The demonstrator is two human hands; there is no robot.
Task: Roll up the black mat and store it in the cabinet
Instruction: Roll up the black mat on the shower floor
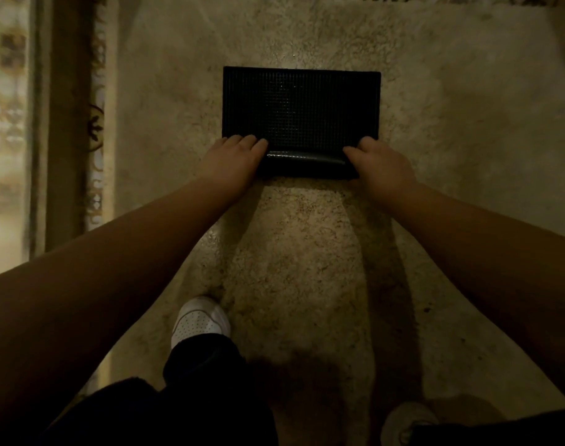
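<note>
The black mat [302, 106], ribbed on top, lies on a pale carpet straight ahead of me. Its near edge is curled into a short glossy roll. My left hand [234, 160] grips the left end of that roll, fingers laid over the top. At the right end, my right hand [382, 169] holds the roll the same way. The far part of the mat is still flat on the carpet. No cabinet is in view.
The pale carpet [307, 252] has a patterned border [96, 123] along the left, with patterned floor [4, 107] beyond it. My white shoe [199, 320] and dark trouser leg stand near the bottom; a second shoe [406, 421] shows at the lower right.
</note>
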